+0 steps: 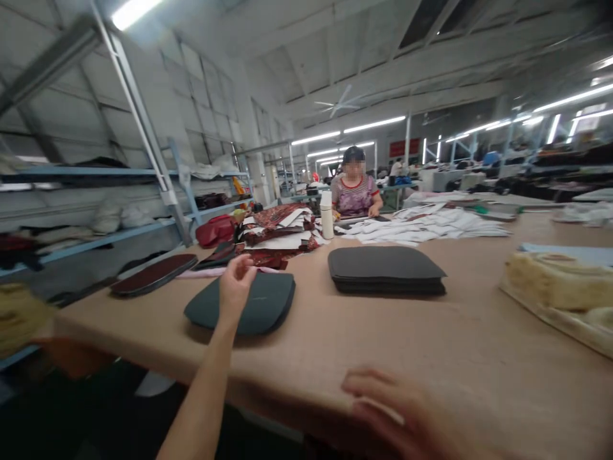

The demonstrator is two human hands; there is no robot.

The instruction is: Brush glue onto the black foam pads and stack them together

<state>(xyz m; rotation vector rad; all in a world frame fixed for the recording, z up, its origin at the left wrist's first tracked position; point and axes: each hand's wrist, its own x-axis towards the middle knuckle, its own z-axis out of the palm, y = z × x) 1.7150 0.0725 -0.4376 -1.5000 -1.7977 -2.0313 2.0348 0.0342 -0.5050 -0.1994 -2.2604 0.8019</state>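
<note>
The left hand [237,284] reaches out over a dark grey-green flat pad with rounded corners [268,306], which lies near the left end of the tan bench [479,345], just in from its near edge. The hand hangs over the pad's far left part. Its fingers are loosely curled, the thumb close to the forefinger; whether they pinch the pad or only hover above it cannot be told.

The right hand [393,409] is blurred and low at the near edge of the bench, its fingers spread flat with nothing in them.

A stack of dark grey flat sheets with rounded corners [385,268] sits near the middle of the bench, apart from the pad on its right. A long dark pad with a red rim [153,273] lies at the left edge. Behind these are a heap of red patterned pieces and white paper [278,233], a white plastic bottle [327,217] and a spread of white cut papers [426,223]. Yellowish wadding [555,281] lies at the right edge. A seated person [355,195] works at the far end.
</note>
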